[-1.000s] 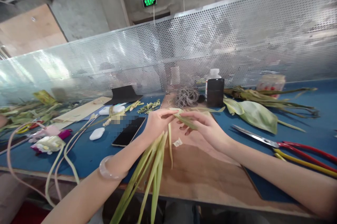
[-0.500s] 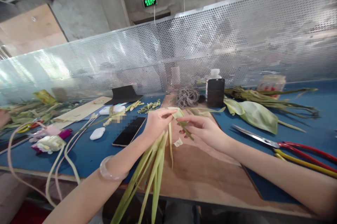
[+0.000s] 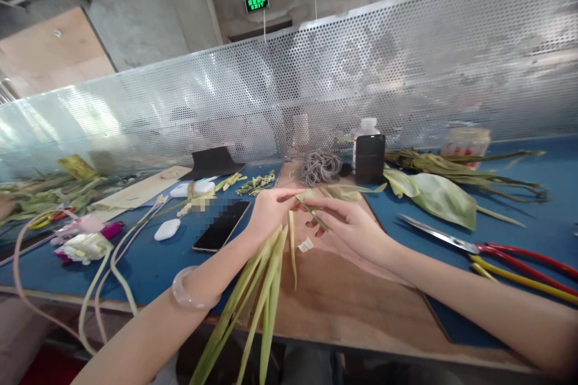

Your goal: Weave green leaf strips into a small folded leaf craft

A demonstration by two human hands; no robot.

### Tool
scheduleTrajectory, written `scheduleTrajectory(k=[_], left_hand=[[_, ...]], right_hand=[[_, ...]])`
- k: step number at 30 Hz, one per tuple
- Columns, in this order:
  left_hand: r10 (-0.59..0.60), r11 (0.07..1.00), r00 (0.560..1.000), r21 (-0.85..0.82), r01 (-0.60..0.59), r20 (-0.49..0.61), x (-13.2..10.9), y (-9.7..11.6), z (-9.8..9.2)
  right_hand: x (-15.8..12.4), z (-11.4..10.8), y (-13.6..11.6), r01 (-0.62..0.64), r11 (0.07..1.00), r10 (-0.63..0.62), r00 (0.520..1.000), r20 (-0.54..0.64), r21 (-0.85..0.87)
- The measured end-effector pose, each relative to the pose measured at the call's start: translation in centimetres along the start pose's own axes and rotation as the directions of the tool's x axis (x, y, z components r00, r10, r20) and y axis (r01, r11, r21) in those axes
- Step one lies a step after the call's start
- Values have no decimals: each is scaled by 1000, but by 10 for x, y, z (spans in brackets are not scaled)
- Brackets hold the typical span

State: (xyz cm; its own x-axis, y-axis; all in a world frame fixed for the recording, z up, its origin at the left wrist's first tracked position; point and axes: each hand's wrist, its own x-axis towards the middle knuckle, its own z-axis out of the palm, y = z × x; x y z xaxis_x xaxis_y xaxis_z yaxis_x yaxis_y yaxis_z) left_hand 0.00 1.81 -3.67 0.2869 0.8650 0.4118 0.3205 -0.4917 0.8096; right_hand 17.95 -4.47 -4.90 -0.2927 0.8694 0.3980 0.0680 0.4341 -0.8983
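My left hand (image 3: 271,213) pinches the leaf strips (image 3: 266,276), my right hand (image 3: 350,225) grasps one folded strip (image 3: 312,209): folding seems barely begun, long near tails loose.

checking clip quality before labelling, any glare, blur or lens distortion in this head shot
Head view: glare whitens the perforated screen at left; same view, wide-lens bending bows its top rail and stretches the near forearms; a pixelated patch sits by the phone; the left hand, right hand and leaf strips look sharp.
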Motion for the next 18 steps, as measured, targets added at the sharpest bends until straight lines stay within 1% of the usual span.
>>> scheduleTrajectory(k=[5, 7, 11, 15, 18], left_hand=[[-110, 983, 991, -138, 120, 79, 0, 5, 3], [-143, 969, 985, -191, 159, 96, 0, 5, 3], [-161, 935, 973, -291, 205, 166, -1, 2, 4], [-186, 889, 948, -367, 274, 258, 0, 0, 3], [-189, 860, 936, -411, 304, 298, -1, 0, 3]], right_hand=[[-1, 1, -2, -35, 999, 35, 999, -5, -16], [0, 0, -2, -28, 999, 27, 999, -22, -28], [2, -1, 0, 13, 996, -17, 999, -37, -91], [6, -2, 11, 44, 976, -55, 997, -45, -215], [9, -3, 20, 69, 954, -88, 995, -53, -293]])
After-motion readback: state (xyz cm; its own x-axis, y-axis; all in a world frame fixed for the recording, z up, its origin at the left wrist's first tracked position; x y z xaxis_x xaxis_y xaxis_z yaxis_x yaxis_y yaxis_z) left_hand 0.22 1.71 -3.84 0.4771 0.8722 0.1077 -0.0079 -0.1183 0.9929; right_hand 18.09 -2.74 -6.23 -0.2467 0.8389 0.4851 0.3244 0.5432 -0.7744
